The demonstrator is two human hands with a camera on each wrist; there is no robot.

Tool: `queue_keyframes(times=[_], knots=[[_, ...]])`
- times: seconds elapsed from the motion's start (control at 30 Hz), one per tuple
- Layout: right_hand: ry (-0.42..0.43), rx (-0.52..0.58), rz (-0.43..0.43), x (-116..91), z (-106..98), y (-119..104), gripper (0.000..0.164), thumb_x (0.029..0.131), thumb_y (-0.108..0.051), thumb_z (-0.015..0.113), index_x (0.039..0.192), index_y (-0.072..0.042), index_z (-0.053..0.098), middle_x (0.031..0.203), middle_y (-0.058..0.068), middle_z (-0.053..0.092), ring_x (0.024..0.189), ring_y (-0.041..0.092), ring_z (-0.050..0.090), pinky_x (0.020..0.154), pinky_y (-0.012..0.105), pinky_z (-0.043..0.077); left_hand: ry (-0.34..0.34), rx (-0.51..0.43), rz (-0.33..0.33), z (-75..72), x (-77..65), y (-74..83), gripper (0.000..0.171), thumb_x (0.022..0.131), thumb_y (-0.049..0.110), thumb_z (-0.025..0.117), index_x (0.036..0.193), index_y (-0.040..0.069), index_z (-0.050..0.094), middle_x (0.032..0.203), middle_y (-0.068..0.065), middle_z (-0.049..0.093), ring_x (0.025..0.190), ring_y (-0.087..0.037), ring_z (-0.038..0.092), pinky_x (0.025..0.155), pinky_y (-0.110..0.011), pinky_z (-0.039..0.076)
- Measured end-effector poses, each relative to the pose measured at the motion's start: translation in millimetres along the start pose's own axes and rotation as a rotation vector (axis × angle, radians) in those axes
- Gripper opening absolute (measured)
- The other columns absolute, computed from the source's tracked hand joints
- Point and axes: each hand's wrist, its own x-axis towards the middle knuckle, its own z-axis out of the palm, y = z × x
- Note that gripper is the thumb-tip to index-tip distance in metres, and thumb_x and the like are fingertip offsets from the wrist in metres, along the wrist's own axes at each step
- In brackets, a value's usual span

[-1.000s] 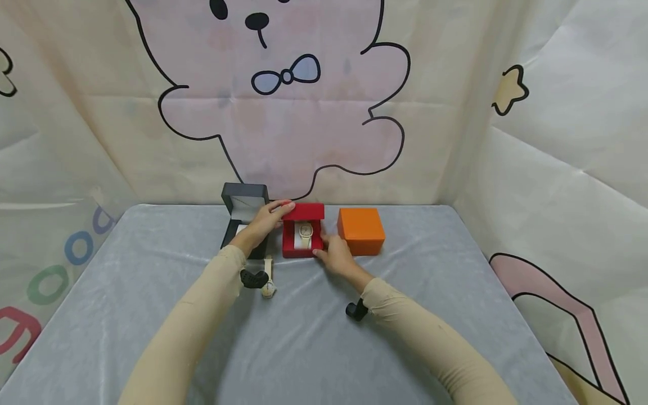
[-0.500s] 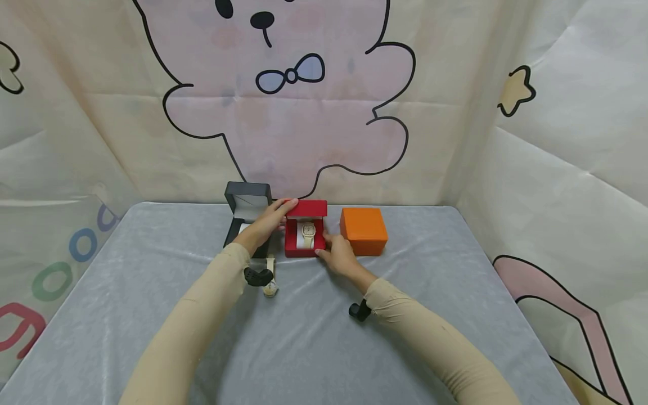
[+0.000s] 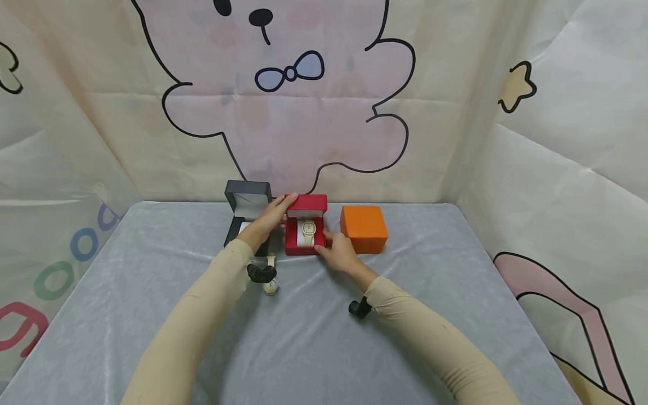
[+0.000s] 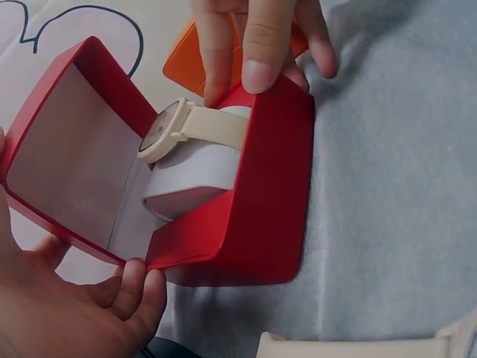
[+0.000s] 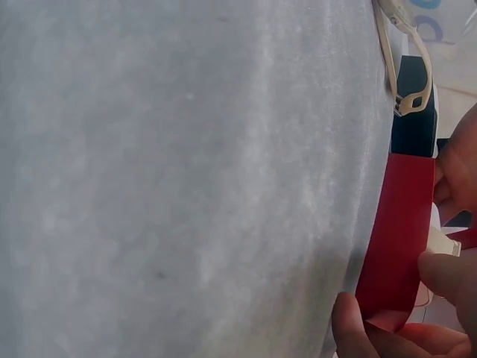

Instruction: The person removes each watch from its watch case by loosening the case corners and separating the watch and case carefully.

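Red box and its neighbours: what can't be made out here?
Watch in red box: the time; dial too small, head view.
Black box: part of its inside, behind the left hand, head view.
Loose watch: part of its case, cut by the right edge, left wrist view.
Orange box: any contents, hidden by its closed walls, head view.

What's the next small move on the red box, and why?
Probably ease the red lid slightly farther back with the left hand, right hand steadying the base: it looks less far back than the dark lid, and more room should help reach the watch inside.
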Motion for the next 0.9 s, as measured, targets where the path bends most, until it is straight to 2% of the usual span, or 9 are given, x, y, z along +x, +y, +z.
queue_keyframes(times=[0.23, 0.33, 0.47, 0.63, 0.73, 0.9], knots=[[-0.002, -0.002, 0.020, -2.0, 0.8, 0.0, 0.062, 0.096, -0.019, 0.070, 0.148, 0.005, 0.045, 0.149, 0.018, 0.053, 0.123, 0.026, 0.063, 0.107, 0.042, 0.051, 0.012, 0.001, -0.018, -0.7, 3.2, -0.4, 0.080, 0.095, 0.071, 0.046, 0.158, 0.023, 0.035, 0.148, -0.018, 0.048, 0.114, -0.026, 0.046, 0.110, -0.050, 0.040], [0.010, 0.006, 0.014, -2.8, 0.3, -1.2, 0.062, 0.096, -0.019, 0.070, 0.148, 0.005, 0.045, 0.145, 0.019, 0.057, 0.120, 0.026, 0.065, 0.104, 0.042, 0.052, 0.021, -0.009, -0.008, -0.1, 3.1, 1.2, 0.081, 0.094, 0.072, 0.045, 0.158, 0.023, 0.035, 0.150, -0.016, 0.048, 0.125, -0.030, 0.045, 0.113, -0.050, 0.037], [0.015, 0.027, 0.018, -3.3, -0.5, -2.1, 0.062, 0.096, -0.017, 0.070, 0.148, 0.005, 0.045, 0.137, 0.021, 0.064, 0.118, 0.028, 0.068, 0.100, 0.043, 0.055, 0.016, -0.029, -0.010, 1.3, 3.1, 2.8, 0.083, 0.096, 0.073, 0.041, 0.161, 0.022, 0.030, 0.157, -0.014, 0.041, 0.141, -0.034, 0.036, 0.120, -0.052, 0.030], [-0.002, 0.041, 0.047, -2.0, -1.5, -2.9, 0.064, 0.095, -0.018, 0.071, 0.151, 0.001, 0.044, 0.141, 0.021, 0.060, 0.121, 0.029, 0.066, 0.102, 0.043, 0.054, -0.010, -0.054, -0.016, 4.1, 3.7, 4.5, 0.083, 0.100, 0.069, 0.033, 0.162, 0.016, 0.023, 0.164, -0.015, 0.029, 0.150, -0.037, 0.026, 0.124, -0.054, 0.023], [-0.003, 0.038, 0.040, -1.7, -1.4, -2.9, 0.064, 0.095, -0.018, 0.070, 0.150, 0.002, 0.044, 0.143, 0.021, 0.058, 0.121, 0.028, 0.066, 0.102, 0.043, 0.054, -0.040, -0.093, -0.024, 3.6, 2.9, 5.3, 0.082, 0.100, 0.067, 0.033, 0.162, 0.013, 0.022, 0.166, -0.015, 0.024, 0.152, -0.036, 0.021, 0.125, -0.053, 0.020], [-0.006, 0.056, 0.032, -2.4, 1.5, -0.7, 0.063, 0.096, -0.016, 0.070, 0.150, 0.003, 0.043, 0.146, 0.021, 0.055, 0.121, 0.027, 0.066, 0.100, 0.041, 0.055, -0.107, -0.136, -0.041, 1.4, 2.1, 1.0, 0.079, 0.100, 0.060, 0.041, 0.163, 0.022, 0.015, 0.165, -0.013, 0.027, 0.154, -0.033, 0.020, 0.126, -0.055, 0.015]])
